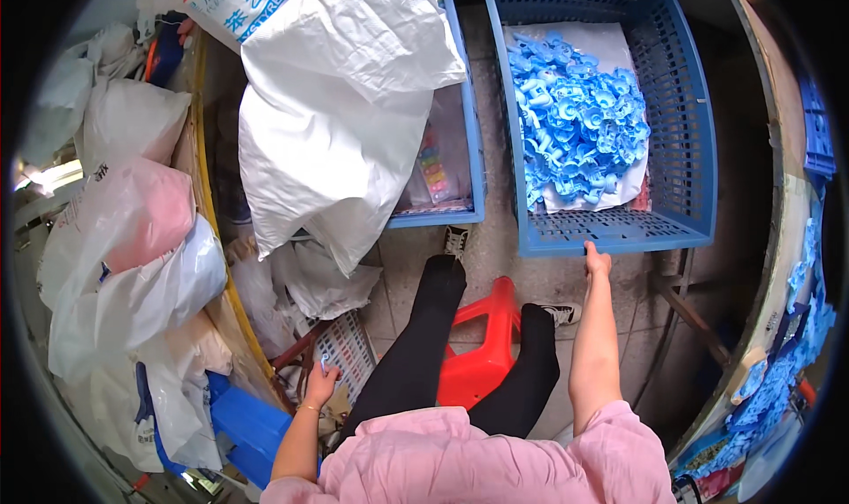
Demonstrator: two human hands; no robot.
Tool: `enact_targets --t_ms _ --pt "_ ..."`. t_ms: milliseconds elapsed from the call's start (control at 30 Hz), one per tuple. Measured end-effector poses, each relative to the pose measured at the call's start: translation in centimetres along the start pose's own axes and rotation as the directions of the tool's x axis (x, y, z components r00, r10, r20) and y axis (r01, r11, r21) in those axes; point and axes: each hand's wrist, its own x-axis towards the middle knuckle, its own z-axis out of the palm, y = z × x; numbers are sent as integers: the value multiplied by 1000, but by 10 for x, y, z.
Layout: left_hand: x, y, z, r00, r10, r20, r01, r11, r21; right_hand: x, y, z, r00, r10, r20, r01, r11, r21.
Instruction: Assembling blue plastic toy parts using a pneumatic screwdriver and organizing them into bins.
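Note:
My right hand (598, 262) is closed on the near rim of a large blue plastic crate (659, 242). Inside that crate, a heap of small light-blue plastic parts (584, 115) lies on a white sheet. Low on the left, my left hand (320, 387) pinches a small pale-blue plastic piece (325, 360), whose exact shape is too small to make out. That hand is beside a white perforated basket (347, 349), well apart from the crate.
A red plastic stool (478, 371) stands between my legs. Left of the crate, a big white woven sack (336, 124) drapes over another blue crate (478, 177). Plastic bags (133, 265) crowd a yellow-edged table at left. More blue parts (761, 442) lie on the right-hand worktop.

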Motion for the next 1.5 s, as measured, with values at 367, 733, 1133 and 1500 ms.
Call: enact_targets --t_ms 367,733,1133,1500 --pt "4 37 52 994 -6 105 -12 985 174 63 85 -119 994 -82 -74 34 860 -508" --pt "137 140 -4 974 156 166 -181 973 143 -73 -2 -26 855 -451 256 502 595 -628" --pt "182 379 99 764 388 516 -243 913 -327 -79 12 32 911 -364 195 351 432 -831" --pt "271 517 225 807 420 415 -218 865 -452 -82 3 36 938 -286 198 330 555 -764"
